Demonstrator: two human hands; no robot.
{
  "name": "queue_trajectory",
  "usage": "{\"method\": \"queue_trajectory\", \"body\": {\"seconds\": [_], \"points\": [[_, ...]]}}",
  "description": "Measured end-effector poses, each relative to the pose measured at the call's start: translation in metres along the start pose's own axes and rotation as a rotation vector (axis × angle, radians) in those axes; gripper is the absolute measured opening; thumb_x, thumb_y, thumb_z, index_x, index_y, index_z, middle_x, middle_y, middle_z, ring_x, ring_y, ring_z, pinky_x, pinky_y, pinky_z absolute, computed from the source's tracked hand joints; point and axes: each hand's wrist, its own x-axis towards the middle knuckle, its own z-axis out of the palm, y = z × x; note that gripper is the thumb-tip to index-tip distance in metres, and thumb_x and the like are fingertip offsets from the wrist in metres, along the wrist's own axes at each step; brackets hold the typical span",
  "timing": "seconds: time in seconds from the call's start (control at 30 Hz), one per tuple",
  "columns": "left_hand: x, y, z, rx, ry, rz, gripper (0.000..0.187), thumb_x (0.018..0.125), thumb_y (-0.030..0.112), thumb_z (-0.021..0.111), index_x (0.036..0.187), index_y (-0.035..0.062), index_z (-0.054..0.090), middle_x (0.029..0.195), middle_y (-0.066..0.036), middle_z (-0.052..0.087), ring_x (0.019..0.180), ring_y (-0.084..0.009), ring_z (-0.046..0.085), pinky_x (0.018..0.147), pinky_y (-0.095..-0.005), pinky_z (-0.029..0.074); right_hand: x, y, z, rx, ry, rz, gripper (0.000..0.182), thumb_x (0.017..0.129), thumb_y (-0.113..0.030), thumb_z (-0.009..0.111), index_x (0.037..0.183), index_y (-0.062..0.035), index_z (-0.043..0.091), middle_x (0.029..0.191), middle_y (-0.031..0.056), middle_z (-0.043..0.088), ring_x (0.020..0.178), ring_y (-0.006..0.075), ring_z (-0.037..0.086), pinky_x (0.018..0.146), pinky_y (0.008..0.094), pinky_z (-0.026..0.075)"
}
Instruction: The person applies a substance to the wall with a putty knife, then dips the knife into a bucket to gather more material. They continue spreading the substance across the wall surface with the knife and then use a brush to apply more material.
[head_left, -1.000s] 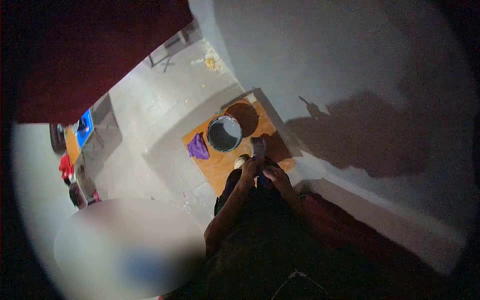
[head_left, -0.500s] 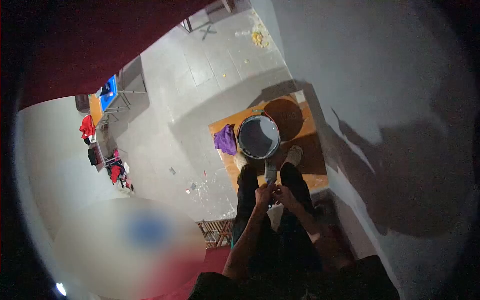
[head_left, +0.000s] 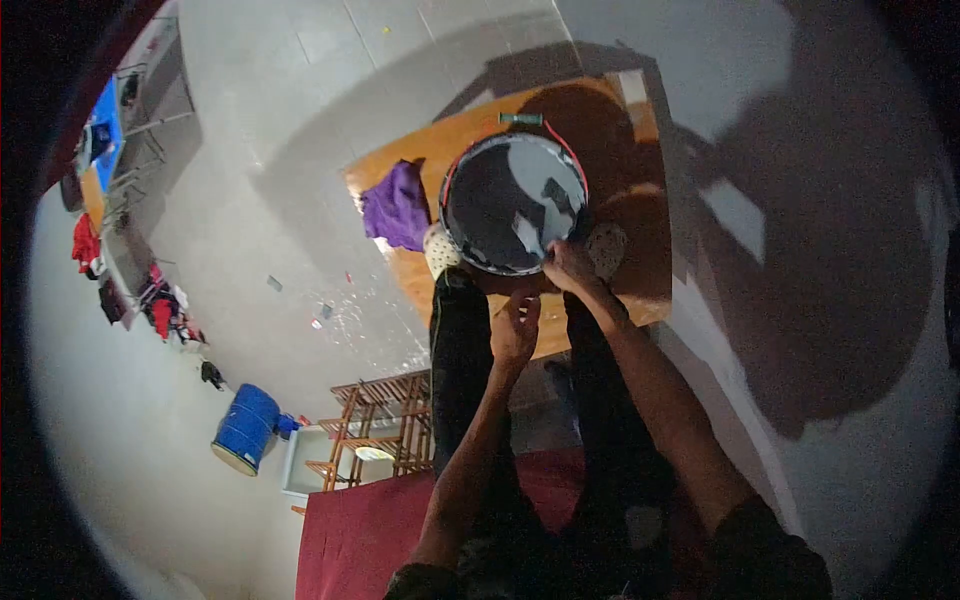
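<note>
My right hand (head_left: 572,267) is closed around the blue handle of a wide paintbrush (head_left: 528,234). The brush's pale grey flat end is over the near right part of a round bucket (head_left: 443,205) that has grey paint inside. My left hand (head_left: 514,328) hovers just below the bucket, fingers loosely curled and apart, with nothing visible in them. A red wire handle with a green grip (head_left: 521,119) lies against the bucket's far side. Left of the bucket is a crumpled purple cloth (head_left: 396,207).
The bucket stands on a wooden board (head_left: 480,110), between my feet in speckled footwear (head_left: 441,252). A grey wall (head_left: 860,300) rises on the right. At lower left are a wooden rack (head_left: 385,415), a blue barrel (head_left: 246,425) and a dark red cloth (head_left: 370,535).
My hands were together on the brush below the bucket. The right hand has carried it up over the bucket, while the left has let go. The view has shifted, showing the barrel.
</note>
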Motion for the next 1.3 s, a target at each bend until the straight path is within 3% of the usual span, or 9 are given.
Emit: {"method": "queue_trajectory", "body": {"seconds": [0.07,0.2,0.5,0.8,1.0,1.07,1.13,1.2,1.3], "points": [[0.008,0.0,-0.004,0.033,0.022,0.048,0.029,0.089,0.026,0.052,0.101,0.0011,0.059,0.086,-0.017,0.065,0.076,-0.0258,0.065,0.063,-0.0362,0.05,0.042,0.017,0.032,-0.137,0.185,-0.03,0.031,0.076,-0.022,0.06,0.096,0.0024,0.059,0.084,0.0221,0.062,0.082,0.0321,0.063,0.071,0.0436,0.049],[0.02,0.01,-0.011,-0.033,-0.023,0.138,0.016,0.086,0.007,0.053,0.099,-0.0008,0.058,0.082,-0.017,0.064,0.069,-0.0253,0.064,0.06,-0.0357,0.05,0.09,-0.014,0.015,-0.275,-0.001,0.123,0.042,0.073,-0.024,0.064,0.103,0.0043,0.056,0.092,0.0234,0.06,0.085,0.035,0.061,0.074,0.0445,0.05],[0.027,-0.012,-0.028,-0.04,0.052,0.112,0.014,0.084,0.006,0.055,0.096,-0.0006,0.057,0.084,-0.016,0.065,0.066,-0.0257,0.066,0.057,-0.0338,0.052,0.115,-0.01,0.034,-0.359,0.201,0.067,0.047,0.07,-0.029,0.068,0.101,0.0038,0.058,0.097,0.0248,0.06,0.09,0.0351,0.061,0.078,0.0416,0.051],[0.032,-0.015,-0.036,0.002,0.075,0.115,0.012,0.084,0.009,0.057,0.094,0.0022,0.057,0.077,-0.013,0.066,0.066,-0.0255,0.066,0.059,-0.0352,0.05,0.126,-0.013,0.039,-0.331,0.093,0.143,0.045,0.076,-0.033,0.061,0.105,0.0009,0.059,0.101,0.0216,0.062,0.093,0.0351,0.061,0.08,0.0428,0.051],[0.034,-0.016,-0.041,0.033,0.118,0.126,0.012,0.084,0.011,0.055,0.094,0.0049,0.057,0.076,-0.012,0.065,0.063,-0.0255,0.065,0.06,-0.0371,0.048,0.117,-0.033,0.023,-0.45,-0.182,0.245,0.042,0.079,-0.026,0.054,0.111,0.001,0.057,0.103,0.0214,0.061,0.099,0.0361,0.058,0.084,0.0437,0.047],[0.036,-0.018,-0.041,0.031,0.136,0.156,0.011,0.084,0.011,0.054,0.093,0.0051,0.057,0.077,-0.012,0.065,0.062,-0.0254,0.064,0.06,-0.0371,0.048,0.131,0.005,0.028,-0.68,-0.432,-0.086,0.047,0.079,-0.029,0.057,0.112,0.0042,0.055,0.109,0.0236,0.058,0.098,0.0366,0.059,0.083,0.0437,0.048],[0.04,-0.022,-0.045,0.135,0.164,0.186,0.012,0.084,0.012,0.054,0.094,0.0051,0.057,0.078,-0.012,0.065,0.062,-0.0262,0.064,0.061,-0.0376,0.048,0.126,0.014,0.028,-0.714,-0.399,-0.144,0.05,0.08,-0.03,0.058,0.114,0.0055,0.053,0.113,0.0243,0.056,0.099,0.0366,0.059,0.084,0.0434,0.048],[0.042,-0.022,-0.047,0.154,0.178,0.185,0.012,0.084,0.012,0.054,0.094,0.0053,0.058,0.079,-0.013,0.065,0.062,-0.0267,0.063,0.062,-0.0385,0.047,0.113,0.014,0.036,-0.553,-0.08,0.064,0.05,0.082,-0.031,0.056,0.117,0.005,0.051,0.115,0.0234,0.055,0.102,0.0361,0.057,0.086,0.043,0.047],[0.042,-0.019,-0.049,0.079,0.132,0.112,0.013,0.084,0.012,0.053,0.094,0.0055,0.056,0.082,-0.012,0.064,0.068,-0.0277,0.063,0.067,-0.0414,0.043,0.105,0.001,0.029,-0.513,-0.114,0.003,0.053,0.083,-0.033,0.054,0.12,0.0052,0.048,0.119,0.0247,0.052,0.106,0.0357,0.055,0.087,0.044,0.046]]}}
